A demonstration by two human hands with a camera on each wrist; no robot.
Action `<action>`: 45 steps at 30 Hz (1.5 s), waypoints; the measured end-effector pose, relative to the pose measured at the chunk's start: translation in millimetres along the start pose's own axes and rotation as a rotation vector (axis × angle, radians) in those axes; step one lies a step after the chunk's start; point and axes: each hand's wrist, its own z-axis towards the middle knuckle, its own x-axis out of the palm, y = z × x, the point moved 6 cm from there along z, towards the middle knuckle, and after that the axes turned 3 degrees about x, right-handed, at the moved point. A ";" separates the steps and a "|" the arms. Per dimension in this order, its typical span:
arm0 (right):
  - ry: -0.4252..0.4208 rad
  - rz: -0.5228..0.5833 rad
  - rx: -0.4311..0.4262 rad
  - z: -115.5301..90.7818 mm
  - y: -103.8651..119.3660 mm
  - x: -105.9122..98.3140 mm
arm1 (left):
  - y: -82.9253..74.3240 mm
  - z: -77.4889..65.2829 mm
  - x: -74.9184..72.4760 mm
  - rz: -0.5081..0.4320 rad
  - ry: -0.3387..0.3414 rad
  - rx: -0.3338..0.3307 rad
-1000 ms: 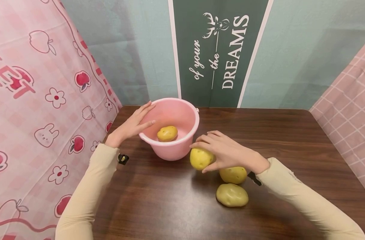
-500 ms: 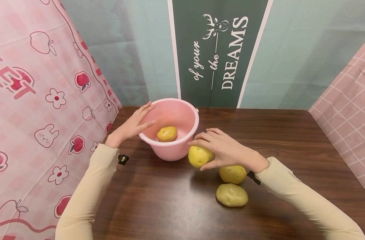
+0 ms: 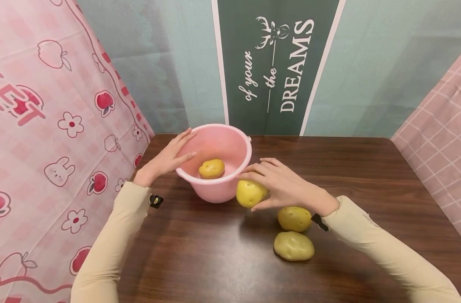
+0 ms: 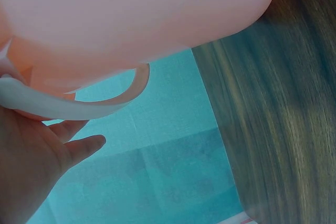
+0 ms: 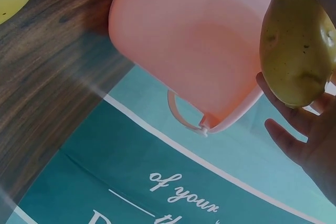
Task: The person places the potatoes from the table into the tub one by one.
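My left hand (image 3: 163, 159) lies on the left rim of a pink bucket (image 3: 219, 190), fingers straight along the edge and thumb reaching over the opening. In the left wrist view, the bucket's pale handle (image 4: 79, 109) crosses in front of that hand. One yellow potato (image 3: 211, 169) lies inside the bucket. Just right of the bucket, my right hand (image 3: 285, 183) grips another yellow potato (image 3: 250, 193) between thumb and fingers, raised to just below the rim. The right wrist view shows this held potato (image 5: 296, 45) overlapping the bucket's side.
Two more potatoes, a yellow one (image 3: 294, 219) and a greener one (image 3: 294, 246), lie on the dark wooden table (image 3: 200, 261) below the right wrist. A printed cloth (image 3: 268, 84) hangs behind the table, with a pink patterned cloth (image 3: 63, 168) along the left side.
My right hand has risen slightly and shifted a little left toward the bucket with the potato. The left hand and the bucket stay in place.
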 end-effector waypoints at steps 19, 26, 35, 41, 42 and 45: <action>-0.043 -0.005 0.012 -0.2 -1.9 -9.6 | -0.9 -0.8 -0.1 -0.004 0.004 -0.018; -0.062 -0.001 0.017 0.4 -1.7 -11.2 | -1.3 -1.1 -0.4 -0.005 -0.004 -0.018; -0.081 -0.002 0.023 0.3 -3.6 -12.4 | 0.7 -0.1 1.2 -0.003 -0.003 -0.017; -0.089 -0.009 0.024 1.0 -4.8 -13.3 | 1.2 -0.1 1.0 0.001 -0.006 -0.011; -0.092 -0.010 0.023 1.3 -5.0 -13.6 | 1.2 -0.1 0.9 0.001 -0.006 -0.011; -0.100 -0.015 0.025 2.3 -5.4 -14.7 | 1.4 0.0 0.5 0.002 -0.008 -0.008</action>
